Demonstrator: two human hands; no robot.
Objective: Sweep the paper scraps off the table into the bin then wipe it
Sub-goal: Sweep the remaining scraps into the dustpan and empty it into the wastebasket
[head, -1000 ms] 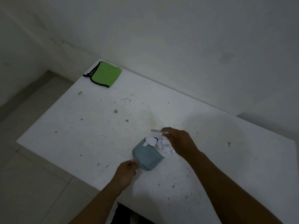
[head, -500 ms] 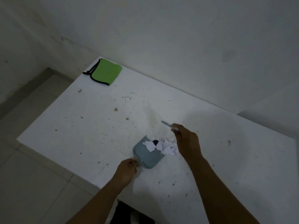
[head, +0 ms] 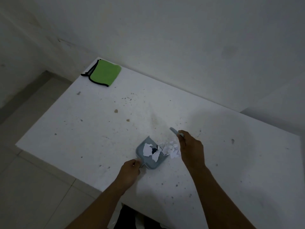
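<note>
**Scraps at the dustpan mouth, both hands engaged**

White tabletop (head: 92, 129), speckled with dark flecks and a few brownish spots, fills the middle of the frame against a plain pale wall; tiled floor shows at lower left.

Left hand (head: 130, 171), lower centre: its grip is closed around the handle of a small grey-blue dustpan (head: 149, 158), which lies flat on the tabletop with its open mouth facing right and slightly up-frame.

Right hand (head: 192, 149), just right of the pan: its grip is wrapped around a pale brush handle (head: 175, 131), whose end sticks out toward upper left above the fist. Bristles hidden behind the hand.

Paper scraps (head: 171, 148): white torn pieces, some already lying inside the pan, the rest heaped at its mouth, between pan and right hand.

Green cloth (head: 105, 74) with black edging lies folded at the tabletop's far left corner, upper left of frame, well apart from the hands.

Bin: a dark shape under the near tabletop edge at bottom centre; cannot tell what it is.
</note>
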